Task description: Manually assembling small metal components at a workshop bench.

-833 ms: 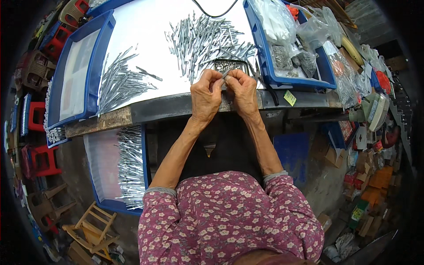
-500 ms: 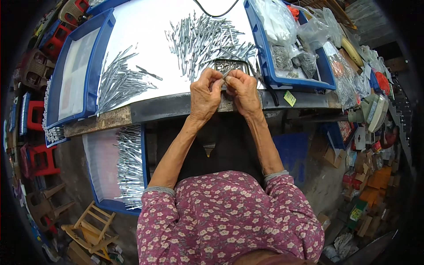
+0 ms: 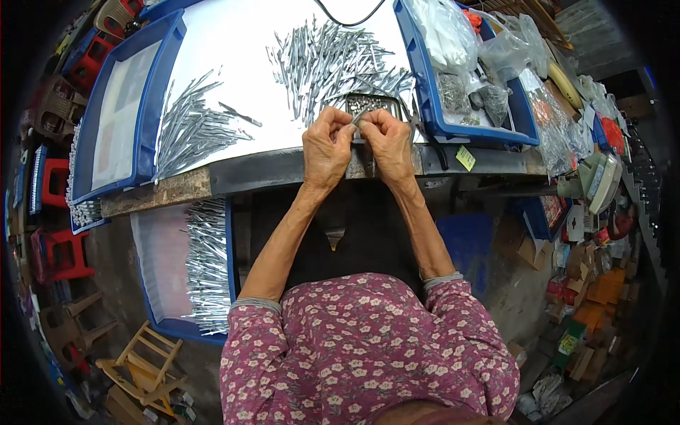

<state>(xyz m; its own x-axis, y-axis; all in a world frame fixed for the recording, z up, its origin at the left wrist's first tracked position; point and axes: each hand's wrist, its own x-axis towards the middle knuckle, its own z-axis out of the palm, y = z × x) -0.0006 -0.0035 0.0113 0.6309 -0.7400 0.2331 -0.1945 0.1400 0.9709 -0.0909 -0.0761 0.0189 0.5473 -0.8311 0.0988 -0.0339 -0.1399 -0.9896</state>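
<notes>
Left hand (image 3: 326,151) edged left, pinching a slim piece (image 3: 360,116), seemingly grey.

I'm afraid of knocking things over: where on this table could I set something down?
The white tabletop is bare between the small pile of metal pieces and the larger pile, down to the front edge beside the left hand. It is crowded around the right hand, with the small dark tray beyond, and in the bag-filled blue bin.

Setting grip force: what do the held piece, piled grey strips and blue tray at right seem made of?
Held piece: maybe metal, from its grey colour; finish too small to judge.
Grey strips: probably metal, dull to shiny, from their glints.
Blue tray: apparently plastic, smooth, from its even colour and moulded rim.
</notes>
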